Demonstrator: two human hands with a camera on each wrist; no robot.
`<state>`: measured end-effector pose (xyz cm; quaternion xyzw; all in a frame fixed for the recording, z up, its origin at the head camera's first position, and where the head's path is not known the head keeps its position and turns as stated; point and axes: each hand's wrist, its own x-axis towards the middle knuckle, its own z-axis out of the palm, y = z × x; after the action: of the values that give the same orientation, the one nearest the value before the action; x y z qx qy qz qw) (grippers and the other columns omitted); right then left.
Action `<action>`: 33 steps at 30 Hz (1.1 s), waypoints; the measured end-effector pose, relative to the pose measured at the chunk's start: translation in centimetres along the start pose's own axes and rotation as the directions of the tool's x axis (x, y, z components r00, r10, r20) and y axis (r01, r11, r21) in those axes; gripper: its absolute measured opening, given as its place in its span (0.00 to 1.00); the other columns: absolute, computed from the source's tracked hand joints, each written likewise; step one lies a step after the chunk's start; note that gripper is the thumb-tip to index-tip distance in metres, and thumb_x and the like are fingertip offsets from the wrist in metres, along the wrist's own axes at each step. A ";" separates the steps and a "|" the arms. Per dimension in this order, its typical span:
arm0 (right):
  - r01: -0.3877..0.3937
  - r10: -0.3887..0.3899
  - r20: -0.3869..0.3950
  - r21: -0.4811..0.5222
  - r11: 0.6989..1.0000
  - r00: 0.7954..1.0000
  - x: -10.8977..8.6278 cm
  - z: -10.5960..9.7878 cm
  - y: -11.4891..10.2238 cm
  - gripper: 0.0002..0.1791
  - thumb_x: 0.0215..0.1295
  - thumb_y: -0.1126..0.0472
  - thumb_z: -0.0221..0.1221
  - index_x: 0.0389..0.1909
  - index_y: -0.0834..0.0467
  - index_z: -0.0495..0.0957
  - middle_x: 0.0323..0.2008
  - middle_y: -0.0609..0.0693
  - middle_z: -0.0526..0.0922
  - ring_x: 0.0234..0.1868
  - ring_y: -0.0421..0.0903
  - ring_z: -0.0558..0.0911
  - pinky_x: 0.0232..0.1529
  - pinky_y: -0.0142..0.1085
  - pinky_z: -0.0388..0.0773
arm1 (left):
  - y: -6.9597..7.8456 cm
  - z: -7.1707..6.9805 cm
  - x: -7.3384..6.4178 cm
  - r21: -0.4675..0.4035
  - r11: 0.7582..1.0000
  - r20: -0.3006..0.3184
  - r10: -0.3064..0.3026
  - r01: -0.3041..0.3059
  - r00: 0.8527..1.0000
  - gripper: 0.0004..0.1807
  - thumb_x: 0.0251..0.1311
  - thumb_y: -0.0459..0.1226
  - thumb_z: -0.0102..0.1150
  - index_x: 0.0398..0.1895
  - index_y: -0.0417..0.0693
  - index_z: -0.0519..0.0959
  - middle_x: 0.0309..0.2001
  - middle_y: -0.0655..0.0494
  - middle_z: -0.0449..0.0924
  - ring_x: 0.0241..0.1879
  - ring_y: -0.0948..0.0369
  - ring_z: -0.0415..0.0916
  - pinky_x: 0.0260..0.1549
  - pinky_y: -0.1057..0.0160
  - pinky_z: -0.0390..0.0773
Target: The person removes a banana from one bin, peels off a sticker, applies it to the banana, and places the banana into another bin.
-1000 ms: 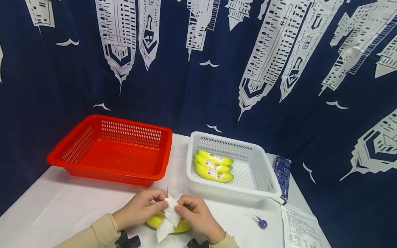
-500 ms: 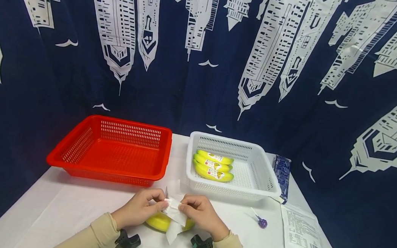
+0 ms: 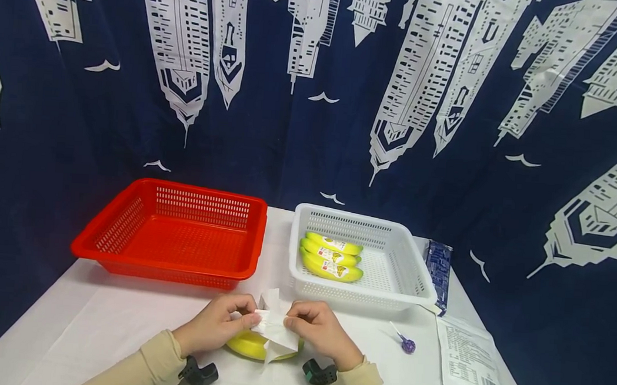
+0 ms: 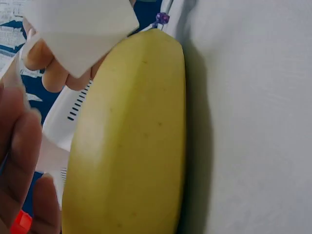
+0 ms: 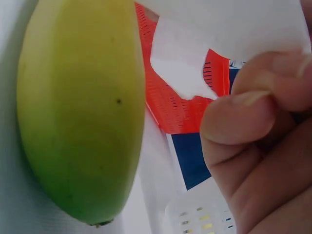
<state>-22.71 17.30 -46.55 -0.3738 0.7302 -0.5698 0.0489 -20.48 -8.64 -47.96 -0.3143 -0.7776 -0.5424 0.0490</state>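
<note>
A piece of thin white paper [image 3: 281, 332] is stretched between both hands above a yellow banana [image 3: 246, 346] on the table. My left hand [image 3: 216, 326] pinches the paper's left edge between thumb and fingers. At the opposite edge, my right hand [image 3: 322, 333] pinches it the same way. In the left wrist view the banana [image 4: 129, 131] fills the middle, with part of the paper [image 4: 83, 34] hanging beside it. The right wrist view shows the banana's greenish end [image 5: 80, 122] next to the curled right fingers [image 5: 239, 119]. The paper covers part of the banana.
A red basket [image 3: 166, 270] stands at back left. Beside it, a white basket [image 3: 357, 294] holds 3 labelled bananas [image 3: 331, 270]. To the right lie a purple lollipop [image 3: 407, 346], a white printed pouch [image 3: 470, 364] and a dark blue packet [image 3: 438, 274].
My right hand has moved slightly right, away from the left. The paper between them has spread wider and its lower flap has shifted right. The left hand stays nearly still.
</note>
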 end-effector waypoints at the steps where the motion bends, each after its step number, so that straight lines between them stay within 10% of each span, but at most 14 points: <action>1: 0.005 -0.005 -0.003 0.002 1.000 1.000 0.0 -0.1 0.0 0.06 0.67 0.73 0.59 0.30 0.67 0.82 0.25 0.60 0.76 0.25 0.31 0.70 0.25 0.25 0.68 | 0.0 0.1 0.0 0.008 1.000 -0.014 0.000 0.000 1.000 0.08 0.69 0.39 0.64 0.30 0.56 0.78 0.32 0.63 0.82 0.38 0.68 0.77 0.41 0.65 0.77; 7: 0.051 -0.051 -0.032 -0.003 0.999 0.998 0.0 -0.4 -0.2 0.06 0.68 0.73 0.59 0.33 0.68 0.84 0.26 0.61 0.77 0.27 0.31 0.71 0.25 0.26 0.70 | 0.1 0.2 0.0 0.023 1.000 -0.082 -0.003 0.005 0.997 0.08 0.69 0.39 0.65 0.30 0.57 0.78 0.31 0.65 0.80 0.36 0.68 0.75 0.38 0.66 0.75; 33: 0.019 -0.018 0.023 -0.017 1.000 1.000 -0.8 -2.7 -0.1 0.09 0.64 0.75 0.60 0.25 0.65 0.81 0.23 0.58 0.74 0.25 0.31 0.69 0.24 0.25 0.66 | 0.1 -0.1 -0.2 0.049 0.997 -0.025 0.060 -0.059 0.998 0.09 0.69 0.38 0.65 0.30 0.58 0.77 0.33 0.65 0.84 0.37 0.69 0.76 0.38 0.67 0.76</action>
<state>-23.47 19.93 -45.83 -0.3875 0.7311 -0.5595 0.0487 -20.36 -8.80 -47.92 -0.3289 -0.7799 -0.5260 0.0828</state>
